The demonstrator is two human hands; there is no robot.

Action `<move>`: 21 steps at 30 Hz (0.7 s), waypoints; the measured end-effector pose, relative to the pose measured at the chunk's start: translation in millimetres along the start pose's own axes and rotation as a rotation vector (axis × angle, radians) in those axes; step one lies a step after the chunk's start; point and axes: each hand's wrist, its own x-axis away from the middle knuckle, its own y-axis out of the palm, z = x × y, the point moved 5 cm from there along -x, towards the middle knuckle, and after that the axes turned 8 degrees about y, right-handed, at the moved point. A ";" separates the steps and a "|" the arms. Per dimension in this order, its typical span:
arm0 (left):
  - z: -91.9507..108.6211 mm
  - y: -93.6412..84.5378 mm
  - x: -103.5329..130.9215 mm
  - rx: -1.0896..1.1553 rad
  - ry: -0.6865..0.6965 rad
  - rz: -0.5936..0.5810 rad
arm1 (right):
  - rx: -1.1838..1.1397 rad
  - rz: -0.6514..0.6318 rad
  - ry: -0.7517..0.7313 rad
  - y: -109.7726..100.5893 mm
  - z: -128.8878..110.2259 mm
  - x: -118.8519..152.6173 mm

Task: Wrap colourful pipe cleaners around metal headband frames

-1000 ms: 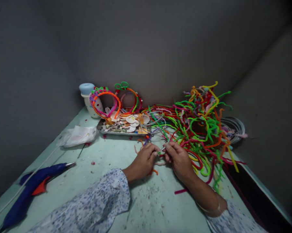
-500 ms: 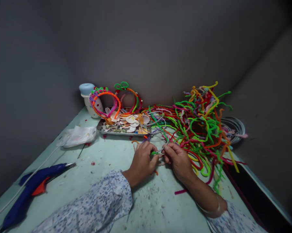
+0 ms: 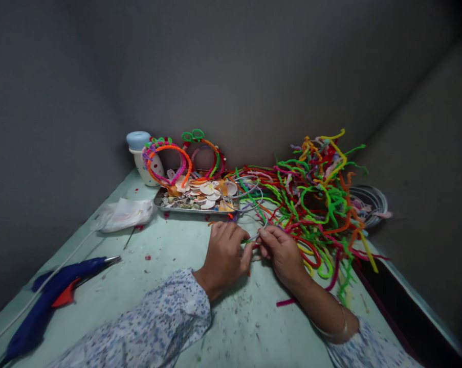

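My left hand (image 3: 226, 254) is closed, its thumb and fingers pinching a short green pipe cleaner (image 3: 246, 240) that mostly hides behind the fingers. Close by on the right, my right hand (image 3: 283, 253) grips a thin grey wire (image 3: 255, 237) between thumb and forefinger. The wire runs across to the left fingertips, where it meets the green piece; how the two are joined is hidden. Just behind the hands, loops of bare wire (image 3: 262, 197) lean over a metal tray (image 3: 192, 210) of shells.
Tangled pipe cleaners (image 3: 319, 199) heap up at the right, with a wire coil (image 3: 377, 199) behind. Fuzzy headbands (image 3: 168, 147) and a blue-lidded container (image 3: 148, 166) stand at the back. A blue glue gun (image 3: 50, 296) and a plastic bag (image 3: 125, 214) lie left.
My left hand has turned slightly, its fingers curling further over the green pipe cleaner, so less green shows. The right hand stays nearly still on the wire.
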 end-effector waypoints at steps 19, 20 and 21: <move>1.2 -2.1 0.3 0.003 0.017 0.020 | -0.004 -0.001 0.000 -0.8 1.7 -1.6; 1.4 -2.1 0.5 0.009 0.015 0.017 | -0.008 0.000 0.002 -1.1 1.9 -1.7; 1.6 -2.1 0.6 0.017 0.013 0.016 | -0.012 0.001 0.004 -1.3 2.2 -1.9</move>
